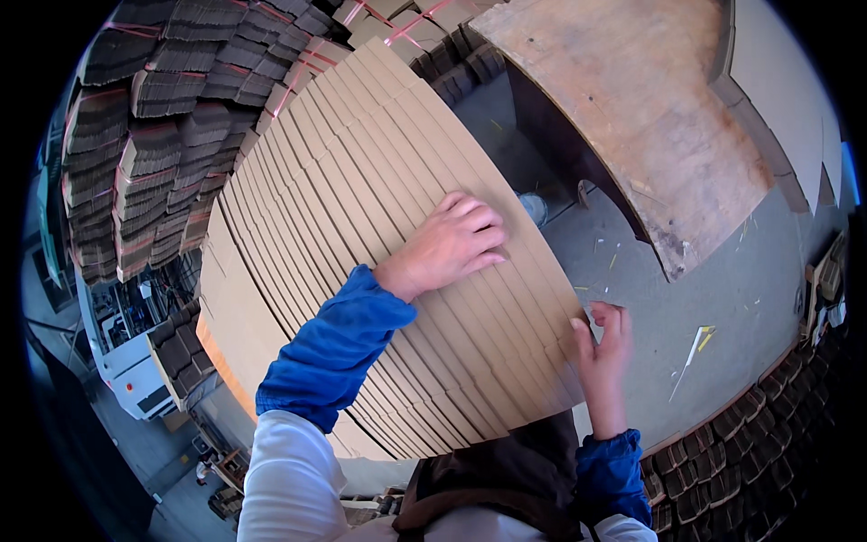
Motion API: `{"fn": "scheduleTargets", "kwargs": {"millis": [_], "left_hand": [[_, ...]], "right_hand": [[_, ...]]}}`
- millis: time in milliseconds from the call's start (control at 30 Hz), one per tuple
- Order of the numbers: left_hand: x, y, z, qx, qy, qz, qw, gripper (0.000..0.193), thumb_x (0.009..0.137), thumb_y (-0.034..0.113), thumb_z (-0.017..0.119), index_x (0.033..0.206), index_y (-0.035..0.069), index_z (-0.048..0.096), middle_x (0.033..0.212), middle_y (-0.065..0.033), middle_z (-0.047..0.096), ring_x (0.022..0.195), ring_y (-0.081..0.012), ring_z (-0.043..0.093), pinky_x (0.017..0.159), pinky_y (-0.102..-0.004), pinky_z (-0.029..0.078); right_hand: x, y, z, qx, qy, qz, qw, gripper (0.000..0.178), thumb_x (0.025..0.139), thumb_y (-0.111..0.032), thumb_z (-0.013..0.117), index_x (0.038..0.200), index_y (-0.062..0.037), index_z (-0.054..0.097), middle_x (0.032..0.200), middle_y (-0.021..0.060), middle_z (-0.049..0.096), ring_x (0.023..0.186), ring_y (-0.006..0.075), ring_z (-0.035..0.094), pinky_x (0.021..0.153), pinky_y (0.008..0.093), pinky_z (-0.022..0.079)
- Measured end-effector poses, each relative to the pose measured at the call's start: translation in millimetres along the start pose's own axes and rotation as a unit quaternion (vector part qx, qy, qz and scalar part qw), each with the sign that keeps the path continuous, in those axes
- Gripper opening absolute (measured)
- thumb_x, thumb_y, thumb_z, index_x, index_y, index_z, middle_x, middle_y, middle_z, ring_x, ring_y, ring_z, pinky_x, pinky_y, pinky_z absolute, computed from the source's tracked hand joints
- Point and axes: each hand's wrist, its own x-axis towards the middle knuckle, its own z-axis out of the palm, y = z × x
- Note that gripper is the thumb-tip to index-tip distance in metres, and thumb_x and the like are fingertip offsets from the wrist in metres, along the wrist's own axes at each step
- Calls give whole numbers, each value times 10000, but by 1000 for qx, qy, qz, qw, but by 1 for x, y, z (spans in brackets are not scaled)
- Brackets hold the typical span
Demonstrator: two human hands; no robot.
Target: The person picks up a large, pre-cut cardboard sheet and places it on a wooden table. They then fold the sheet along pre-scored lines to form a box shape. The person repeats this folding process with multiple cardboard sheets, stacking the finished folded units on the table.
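A wide stack of flat brown cardboard sheets [361, 208] lies fanned in front of me, its overlapping edges forming long parallel steps. My left hand [452, 239] rests palm down on the upper sheets, right of the middle, its fingers loosely bent and slightly apart with nothing visible in them. Just off the stack's right edge is my right hand [607, 348], slightly blurred. Its thumb points toward the cardboard corner and stands apart from the bent fingers; whether the thumb touches the edge I cannot tell. Blue sleeve covers [339, 348] sit on both forearms.
At the right stands a worn wooden board surface [650, 117] with a dark side, and pale sheets [786, 90] beyond it. Bundled cardboard [172, 135] is piled high at the left. More bundles [741, 461] line the lower right. Scraps [694, 348] litter the grey floor. A white machine [131, 375] stands at the left.
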Motion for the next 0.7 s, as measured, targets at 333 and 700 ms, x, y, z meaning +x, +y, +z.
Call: {"fn": "scheduleTargets", "kwargs": {"millis": [333,700], "left_hand": [[-12,6,1,-9,-19,12,1000,287,791,333,727,928,113,605,1003,-30,560,1055,-238,506,1002,-402,371],[-6,1,-4,-39,-34,37,998,355,757,403,746,831,113,555,895,-25,511,924,-223,503,880,-365,393]], "right_hand": [[-4,-21,31,-110,-15,-8,994,758,834,-327,712,1462,-72,372,1398,186,456,1217,382,453,1024,520,322],[-8,-22,32,-98,-28,11,995,749,837,-300,704,1465,-71,367,1349,223,483,1203,403,456,1029,513,311]]}}
